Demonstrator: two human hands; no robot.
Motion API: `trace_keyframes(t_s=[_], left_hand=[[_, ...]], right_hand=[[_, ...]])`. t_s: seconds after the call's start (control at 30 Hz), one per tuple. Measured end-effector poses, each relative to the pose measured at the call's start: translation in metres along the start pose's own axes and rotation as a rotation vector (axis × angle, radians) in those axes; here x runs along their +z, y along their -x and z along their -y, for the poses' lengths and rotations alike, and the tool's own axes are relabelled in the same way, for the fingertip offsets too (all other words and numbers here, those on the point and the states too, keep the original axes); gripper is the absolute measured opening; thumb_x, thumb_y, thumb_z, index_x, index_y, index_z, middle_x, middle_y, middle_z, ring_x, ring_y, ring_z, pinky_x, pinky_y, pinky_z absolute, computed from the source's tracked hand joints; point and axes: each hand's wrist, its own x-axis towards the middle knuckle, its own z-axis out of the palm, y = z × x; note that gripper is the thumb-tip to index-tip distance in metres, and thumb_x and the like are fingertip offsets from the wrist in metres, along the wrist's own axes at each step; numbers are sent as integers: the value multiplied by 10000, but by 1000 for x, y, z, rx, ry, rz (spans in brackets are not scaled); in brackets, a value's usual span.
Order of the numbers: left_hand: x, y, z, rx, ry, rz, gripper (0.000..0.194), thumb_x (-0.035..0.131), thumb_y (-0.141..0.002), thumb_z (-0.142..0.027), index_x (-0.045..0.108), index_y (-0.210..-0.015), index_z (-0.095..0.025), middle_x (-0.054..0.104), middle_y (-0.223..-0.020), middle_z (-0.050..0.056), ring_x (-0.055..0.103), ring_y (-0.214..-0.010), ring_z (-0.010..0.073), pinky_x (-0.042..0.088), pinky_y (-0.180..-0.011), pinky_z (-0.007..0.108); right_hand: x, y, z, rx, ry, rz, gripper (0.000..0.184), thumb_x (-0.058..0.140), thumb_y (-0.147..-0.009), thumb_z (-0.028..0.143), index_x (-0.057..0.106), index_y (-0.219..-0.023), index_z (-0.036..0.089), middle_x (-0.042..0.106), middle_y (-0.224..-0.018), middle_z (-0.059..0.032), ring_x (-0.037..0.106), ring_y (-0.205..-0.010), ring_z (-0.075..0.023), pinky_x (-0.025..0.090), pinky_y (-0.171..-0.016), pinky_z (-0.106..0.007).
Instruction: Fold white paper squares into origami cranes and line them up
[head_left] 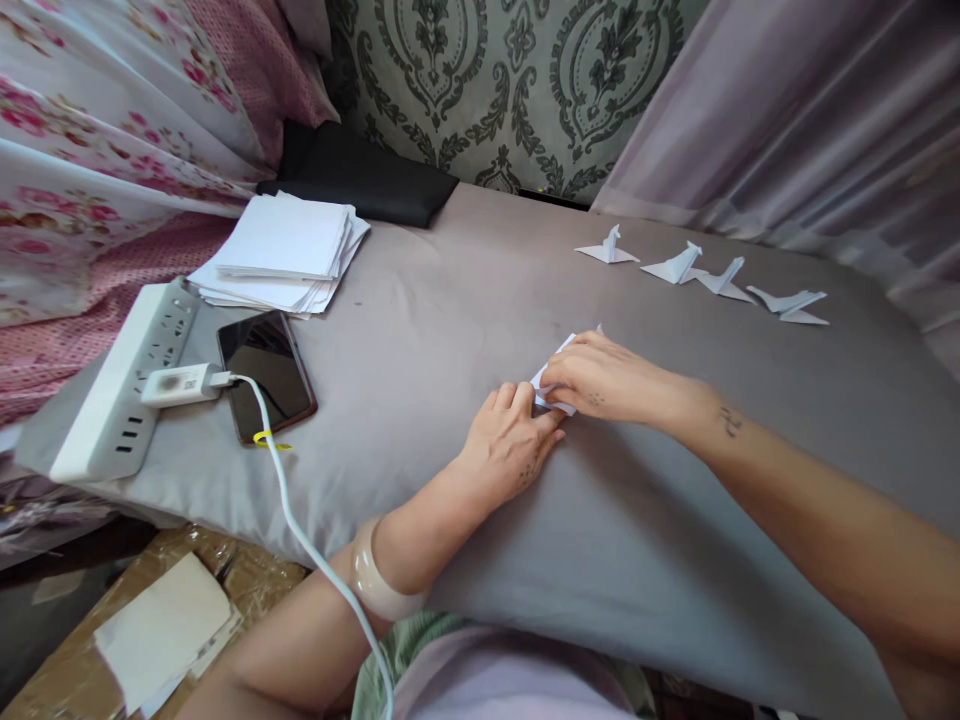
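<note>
A small piece of folded white paper [559, 398] lies on the grey cloth in the middle of the view, partly covered by my fingers. My left hand [510, 437] pinches its near left edge, thumb and fingers closed against it. From the right, my right hand [609, 375] bends over the paper with its fingers pressed on the top. The paper's full shape is hidden beneath both hands. Farther back on the right stand several folded paper birds [677, 264] in a loose row, apart from my hands.
At the left lie a stack of white paper [281, 240], a dark phone [268, 375] and a white power strip [124, 385]. A white cable [289, 510] from its plugged charger [180, 385] runs past my left forearm. A black folded item [367, 175] sits by the patterned wall.
</note>
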Motion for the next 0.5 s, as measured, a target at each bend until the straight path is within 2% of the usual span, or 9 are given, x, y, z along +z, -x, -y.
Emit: trace_keyframes(t_s=[0.1, 0.17, 0.3, 0.5], left_hand=[[0, 1, -1, -35, 28, -13, 360, 360, -970, -390, 556, -1256, -293, 463, -1024, 102, 440, -944, 248, 403, -833, 386], [-1, 2, 0, -41, 37, -17, 362, 368, -968, -402, 566, -1253, -302, 459, -1028, 99, 436, -951, 247, 402, -849, 388], [-5, 2, 1, -33, 65, 11, 363, 389, -960, -415, 595, -1233, -292, 468, -1041, 102, 431, -955, 246, 409, -875, 400], [-15, 5, 6, -18, 161, 45, 366, 425, -953, -398, 596, -1251, -273, 483, -1098, 113, 429, -1041, 254, 405, -941, 428]], right_hand=[[-6, -9, 1, -5, 55, 147, 255, 463, -858, 148, 652, -697, 203, 654, -688, -36, 541, -716, -174, 335, -810, -328], [-8, -14, 2, 9, 76, 188, 248, 469, -846, 142, 667, -709, 205, 655, -692, -45, 548, -737, -188, 335, -784, -324], [-10, -18, 3, 39, 63, 208, 232, 494, -809, 132, 696, -739, 223, 658, -711, -56, 566, -843, -225, 328, -718, -303], [-12, -19, 5, 63, 58, 222, 238, 501, -811, 136, 720, -812, 229, 689, -762, -50, 588, -830, -216, 322, -676, -290]])
